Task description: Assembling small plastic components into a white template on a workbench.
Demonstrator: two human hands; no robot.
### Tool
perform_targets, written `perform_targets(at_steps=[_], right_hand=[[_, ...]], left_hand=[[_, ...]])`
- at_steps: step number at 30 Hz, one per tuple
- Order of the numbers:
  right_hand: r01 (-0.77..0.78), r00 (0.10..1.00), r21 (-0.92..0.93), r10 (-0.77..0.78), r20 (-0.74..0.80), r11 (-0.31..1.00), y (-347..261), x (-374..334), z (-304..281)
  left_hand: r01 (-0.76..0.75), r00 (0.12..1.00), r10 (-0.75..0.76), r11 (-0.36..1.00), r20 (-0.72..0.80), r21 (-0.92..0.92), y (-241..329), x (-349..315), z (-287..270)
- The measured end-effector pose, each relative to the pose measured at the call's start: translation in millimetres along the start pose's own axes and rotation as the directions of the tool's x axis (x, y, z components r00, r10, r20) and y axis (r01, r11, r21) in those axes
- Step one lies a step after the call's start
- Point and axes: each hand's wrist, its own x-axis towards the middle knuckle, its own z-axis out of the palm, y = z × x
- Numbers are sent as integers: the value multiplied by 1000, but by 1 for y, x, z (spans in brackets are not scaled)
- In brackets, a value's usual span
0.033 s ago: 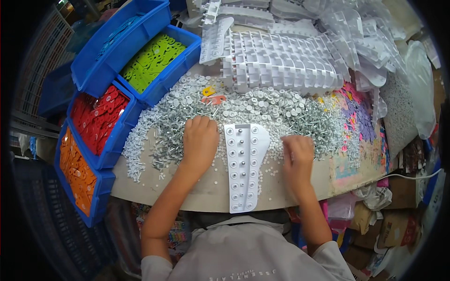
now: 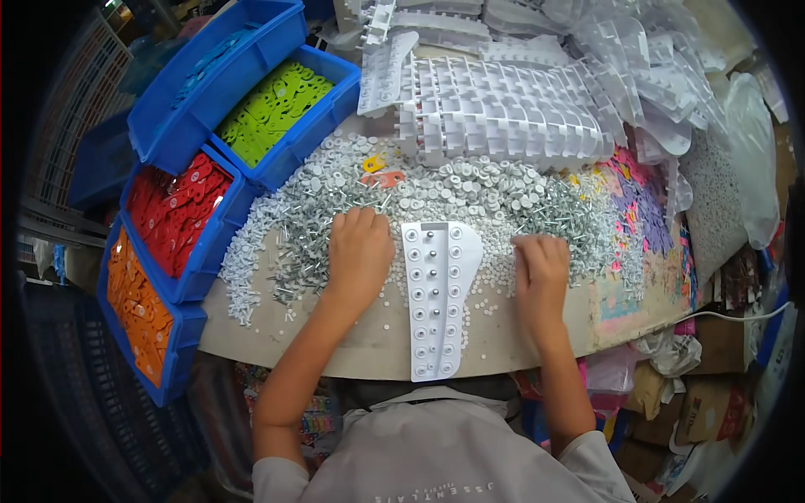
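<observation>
A white plastic plate (image 2: 436,323) with rows of round studs along both edges lies on the table in front of me. Several shiny metal pins stand in its middle channel. My left hand (image 2: 362,251) rests left of the plate, fingers curled down at the edge of a heap of small metal pins (image 2: 302,243). On the other side, my right hand (image 2: 542,267) has its fingers bent together beside a second heap of metal pins (image 2: 549,214). Whatever the fingertips of either hand hold is hidden beneath them. Neither hand touches the plate.
White round caps (image 2: 474,184) spread behind the plate, with a stack of white plastic parts (image 2: 511,109) beyond. At left stand blue bins (image 2: 272,172) of green, red, orange and blue pieces. Purple pieces (image 2: 641,214) and a clear bag (image 2: 713,201) lie at right.
My right hand has shifted slightly to the right, its fingers now nearer the pin heap. My left hand has barely moved; the plate stays put.
</observation>
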Motion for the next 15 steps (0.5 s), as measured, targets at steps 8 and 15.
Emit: perform_targets(at_steps=[8,15], right_hand=[[57,997,-138,-48,67,989,45,13,12],[87,976,-154,-54,211,984,41,20,1]], left_hand=[[-13,1000,15,997,27,-75,6,-5,-6],[16,999,-22,980,-26,-199,10,-13,-26]])
